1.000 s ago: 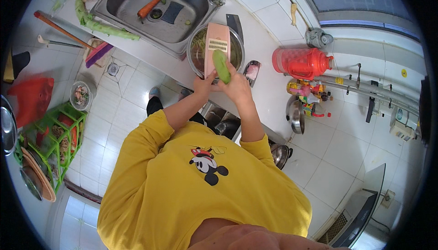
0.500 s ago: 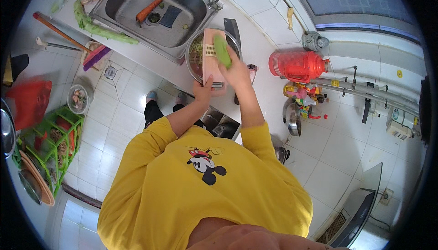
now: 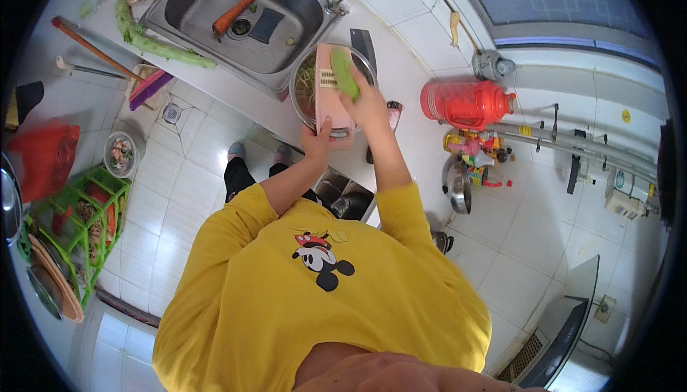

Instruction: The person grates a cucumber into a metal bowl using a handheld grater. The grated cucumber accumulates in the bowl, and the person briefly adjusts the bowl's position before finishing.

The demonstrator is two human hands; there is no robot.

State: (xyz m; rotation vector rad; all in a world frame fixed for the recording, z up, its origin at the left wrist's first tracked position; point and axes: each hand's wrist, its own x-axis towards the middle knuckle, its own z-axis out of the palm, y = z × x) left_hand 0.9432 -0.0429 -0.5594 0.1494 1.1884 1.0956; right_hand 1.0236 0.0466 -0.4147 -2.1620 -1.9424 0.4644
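A pink grater [image 3: 333,102] lies across the rim of a metal bowl [image 3: 295,93] on the counter. My left hand [image 3: 315,138] is closed on the grater's near end, by its handle slot. In my right hand [image 3: 367,109] is a long, light green peeled vegetable [image 3: 344,71], pressed against the grater beside its slotted blade plate. Its exact kind I cannot tell. Pale green shreds [image 3: 305,77] show in the bowl to the left of the grater. The bowl's right part is partly hidden by my hand and the vegetable.
A sink [image 3: 193,34] beyond to the left holds a carrot [image 3: 235,15]. Green peelings [image 3: 154,46] lie along the counter's edge. Behind the bowl rests a dark knife blade [image 3: 363,41]. A red thermos [image 3: 465,104], bottles [image 3: 476,150] and a metal pan [image 3: 459,186] stand to the right.
My right hand has slid the green vegetable slightly farther away and to the left along the grater. My left hand keeps its hold on the grater.
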